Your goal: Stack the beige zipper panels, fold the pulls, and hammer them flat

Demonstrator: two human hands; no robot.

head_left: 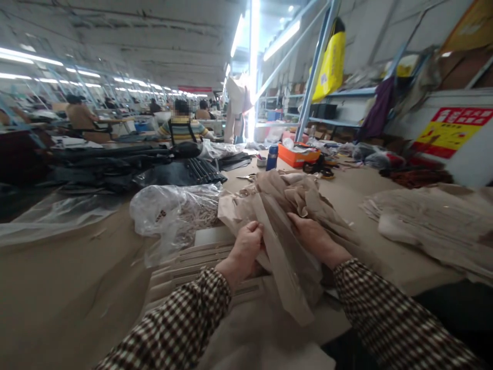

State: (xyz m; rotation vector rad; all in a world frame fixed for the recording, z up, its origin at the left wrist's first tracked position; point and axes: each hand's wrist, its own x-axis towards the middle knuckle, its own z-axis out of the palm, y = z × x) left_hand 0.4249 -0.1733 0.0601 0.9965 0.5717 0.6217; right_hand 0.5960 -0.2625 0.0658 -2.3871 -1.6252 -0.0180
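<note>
Both hands are on a piece of tan fabric (283, 252) in front of me, its long strip hanging down between them. My left hand (248, 249) is closed, pinching the fabric's left edge between thumb and fingers. On the other side, my right hand (314, 236) grips the cloth, with its fingertips partly hidden in the folds. Behind the hands a crumpled heap of the same tan cloth (304, 195) lies on the table. Under my left forearm are stacked tan pieces (185, 272) laid in overlapping rows.
A clear plastic bag (173, 210) of tan strips lies at left, with dark garments (115, 167) behind. Scissors (246, 177), a blue bottle (271, 157) and an orange box (298, 154) stand farther back. Bagged tan fabric (435, 221) lies right. A person in a striped top (183, 131) sits beyond.
</note>
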